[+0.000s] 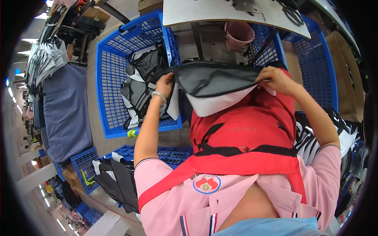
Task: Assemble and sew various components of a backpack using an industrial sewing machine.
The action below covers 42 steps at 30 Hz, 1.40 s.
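Observation:
A grey fabric panel with black edging is stretched between my two hands above my lap. A white flap hangs below it over my red apron. My left hand is closed on the panel's black left end, beside the blue crate. At the other end, the fingers of my right hand pinch the dark edge. Grey, black and white sewn fabric pieces lie heaped in the blue plastic crate to my left.
Ahead is a white tabletop with scissors on it. A pink bucket stands beneath. Another blue crate and a cardboard sheet are at the right. Dark and white fabric pieces lie by my left side.

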{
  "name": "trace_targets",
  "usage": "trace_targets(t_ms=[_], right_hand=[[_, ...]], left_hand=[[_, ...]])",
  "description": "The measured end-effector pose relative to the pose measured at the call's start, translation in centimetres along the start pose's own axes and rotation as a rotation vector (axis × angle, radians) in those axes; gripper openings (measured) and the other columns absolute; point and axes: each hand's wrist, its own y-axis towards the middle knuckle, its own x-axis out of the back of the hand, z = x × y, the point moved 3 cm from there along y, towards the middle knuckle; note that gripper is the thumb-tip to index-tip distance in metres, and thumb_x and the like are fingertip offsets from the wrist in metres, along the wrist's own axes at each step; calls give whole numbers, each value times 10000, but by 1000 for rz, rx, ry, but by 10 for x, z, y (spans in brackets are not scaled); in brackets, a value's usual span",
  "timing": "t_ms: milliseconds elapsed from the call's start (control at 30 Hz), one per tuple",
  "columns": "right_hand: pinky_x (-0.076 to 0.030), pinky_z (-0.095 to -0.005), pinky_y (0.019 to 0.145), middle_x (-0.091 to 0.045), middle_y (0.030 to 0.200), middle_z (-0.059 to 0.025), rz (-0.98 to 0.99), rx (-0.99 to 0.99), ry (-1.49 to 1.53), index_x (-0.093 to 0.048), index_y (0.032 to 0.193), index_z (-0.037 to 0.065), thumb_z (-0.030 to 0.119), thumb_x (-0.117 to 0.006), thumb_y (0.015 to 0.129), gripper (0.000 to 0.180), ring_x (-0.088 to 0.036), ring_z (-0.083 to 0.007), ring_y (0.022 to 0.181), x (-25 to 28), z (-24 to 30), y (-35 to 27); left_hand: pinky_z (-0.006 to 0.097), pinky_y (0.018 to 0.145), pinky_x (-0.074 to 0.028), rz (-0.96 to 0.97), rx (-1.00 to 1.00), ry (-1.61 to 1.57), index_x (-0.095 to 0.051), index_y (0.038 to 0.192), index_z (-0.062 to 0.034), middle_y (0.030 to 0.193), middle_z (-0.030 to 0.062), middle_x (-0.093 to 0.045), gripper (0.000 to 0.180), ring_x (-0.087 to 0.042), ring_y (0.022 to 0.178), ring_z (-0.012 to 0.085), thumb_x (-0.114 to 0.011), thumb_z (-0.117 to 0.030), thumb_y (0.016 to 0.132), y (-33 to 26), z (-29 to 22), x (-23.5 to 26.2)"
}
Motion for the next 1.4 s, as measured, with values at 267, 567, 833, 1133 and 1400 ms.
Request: trace_targets(t_ms=[267,567,833,1133,1400], right_hand=[[-430,-377,868,-613,1018,-105,112,-63,-458,-678,1055,126,21,-646,710,362,-555,-307,1005,-33,-74,7],[-427,-417,956,-568,1186,-161,-63,104,-55,-551,1232,87,87,-628,783,456,-527,-342,1121,-20,6,76],[-416,-394,977,-538,1286,-170,109,139,180,-358,1422,116,164,-694,764,740,-523,-361,1150,9,59,72],[-390,-397,993,-487,1296,-233,-271,676,539,-473,1294,-28,138,-728,775,602,-463,-328,1236,161,147,-36],[-422,-213,705,-578,822,29,-396,-95,721,-616,1069,-18,144,-613,871,255,-489,-50,756,157,12,-1]], left_hand=[[383,862,-483,-191,123,287,-591,1167,-47,1080,160,-594,347,-594,990,341,-594,-165,841,15,-67,-27],[427,851,-479,-230,138,139,-656,1058,-58,1026,187,-657,242,-616,979,360,-558,-141,853,35,-53,5],[324,639,-466,87,-342,-76,-640,880,-2,765,152,-616,130,-608,689,282,-599,-123,852,-8,-299,36],[255,581,-390,528,-810,-939,-626,903,76,768,93,-595,212,-545,665,158,-638,-121,825,-19,-487,104],[167,569,-420,603,-118,-949,-622,923,-33,766,-35,-608,161,-545,627,20,-593,-192,923,99,-430,20]])
